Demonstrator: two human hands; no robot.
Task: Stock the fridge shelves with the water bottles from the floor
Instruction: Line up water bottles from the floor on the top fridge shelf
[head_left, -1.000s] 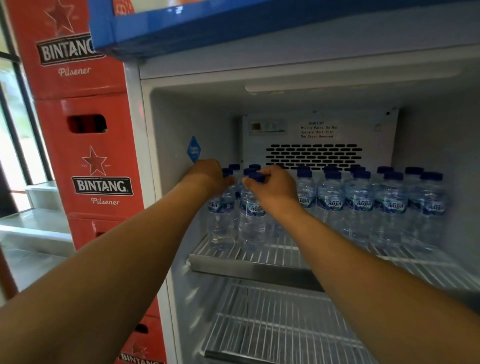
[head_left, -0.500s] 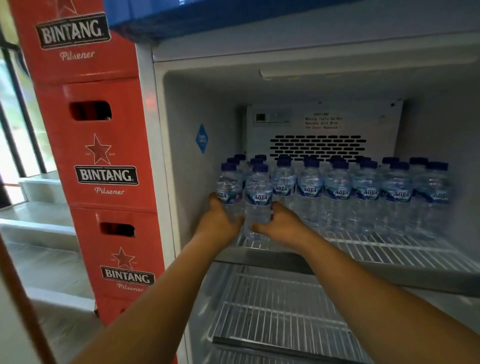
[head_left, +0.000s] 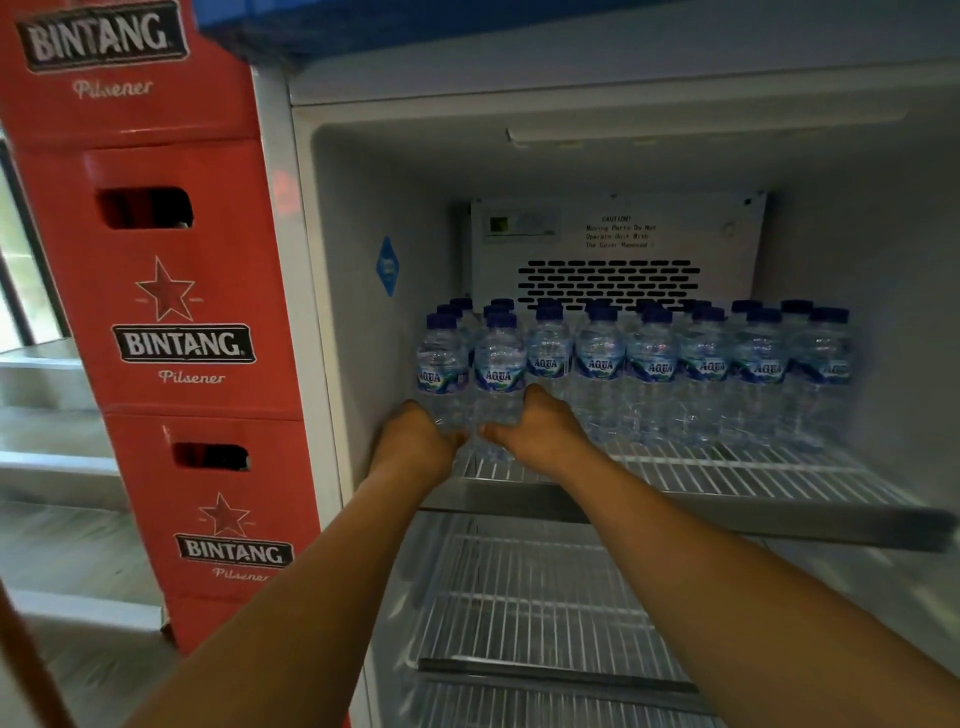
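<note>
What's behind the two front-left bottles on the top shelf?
Behind the front-left bottles, more blue-capped bottles stand; only caps and shoulders show, so row depth is uncountable. Farther back is the vented rear panel. The left hand and right hand grip and cover their bases.

Water bottles (head_left: 649, 364) stand in rows on the upper wire shelf (head_left: 727, 473), before the vent panel (head_left: 613, 280) at the fridge's (head_left: 358, 208) back. The left hand (head_left: 415, 441) grips the base of the leftmost front bottle (head_left: 441, 374), and the right hand (head_left: 535, 431) grips the second bottle (head_left: 498, 379) beside it. Beer crates (head_left: 182, 338) are stacked left of the fridge.
</note>
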